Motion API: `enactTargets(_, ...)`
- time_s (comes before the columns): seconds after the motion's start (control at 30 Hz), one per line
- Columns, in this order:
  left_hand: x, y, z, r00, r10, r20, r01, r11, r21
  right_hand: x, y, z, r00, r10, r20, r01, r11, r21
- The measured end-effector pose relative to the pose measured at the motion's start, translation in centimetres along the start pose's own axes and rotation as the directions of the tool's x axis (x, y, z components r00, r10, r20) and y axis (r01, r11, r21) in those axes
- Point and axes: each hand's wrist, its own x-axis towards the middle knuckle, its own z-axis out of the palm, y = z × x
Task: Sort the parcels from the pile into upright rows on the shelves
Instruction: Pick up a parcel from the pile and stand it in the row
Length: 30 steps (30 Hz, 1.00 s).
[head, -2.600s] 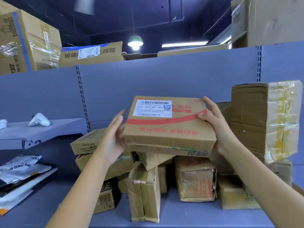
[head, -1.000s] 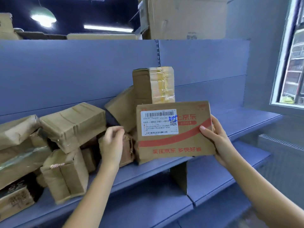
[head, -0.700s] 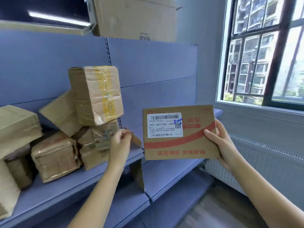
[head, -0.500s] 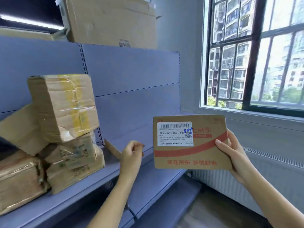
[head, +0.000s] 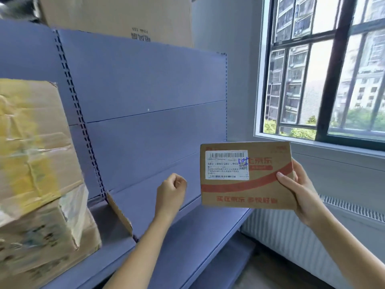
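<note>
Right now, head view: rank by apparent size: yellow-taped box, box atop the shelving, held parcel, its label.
1-2. yellow-taped box and box atop the shelving: both cropped, the first nearest the camera; not ranked.
3. held parcel, in the right hand.
4. label.

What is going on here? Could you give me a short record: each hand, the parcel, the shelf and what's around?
right hand: grips the parcel by its right edge
parcel: flat cardboard, held upright in the air, white label facing the camera
left hand: curled in a fist, holding nothing
shelf: blue, parcel not yet set on it
stacked boxes: taped, on the shelf at left
window: at right
</note>
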Motion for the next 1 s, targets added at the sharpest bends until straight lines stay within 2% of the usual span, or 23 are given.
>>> enactTargets(0.17,2.7,-2.6,-3.0,0.995,-0.059,-0.083,0.063,0.997,0.034,6.5,4.4,4.1,0.995,0.031,0.094,-0.033,0.999,0.019)
enactTargets(0.37,4.1,-6.6,-5.8,0.949,-0.197,-0.246,0.221,0.972,0.075,12.5,10.6,9.5,0.938,0.104,0.329,-0.124,0.992,0.039)
enactTargets(0.6,3.8,-8.7,-5.2,0.854,-0.253,-0.454,0.327,0.941,0.091,17.4,15.7,13.4,0.793,0.166,0.587,-0.229,0.973,0.035)
enactTargets(0.83,2.0,-7.9,-1.5,0.726,-0.377,-0.575,0.412,0.908,-0.075,19.1,18.2,14.3,0.614,0.172,0.770,-0.257,0.966,-0.011)
enactTargets(0.9,1.3,-7.7,-0.2,0.702,-0.392,-0.594,0.381,0.912,-0.152,19.3,19.3,14.3,0.576,0.175,0.798,-0.182,0.980,-0.083)
enactTargets(1.0,0.1,-7.9,1.5,0.686,-0.404,-0.606,0.343,0.913,-0.220,19.1,21.6,13.7,0.597,0.218,0.772,0.090,0.938,-0.334)
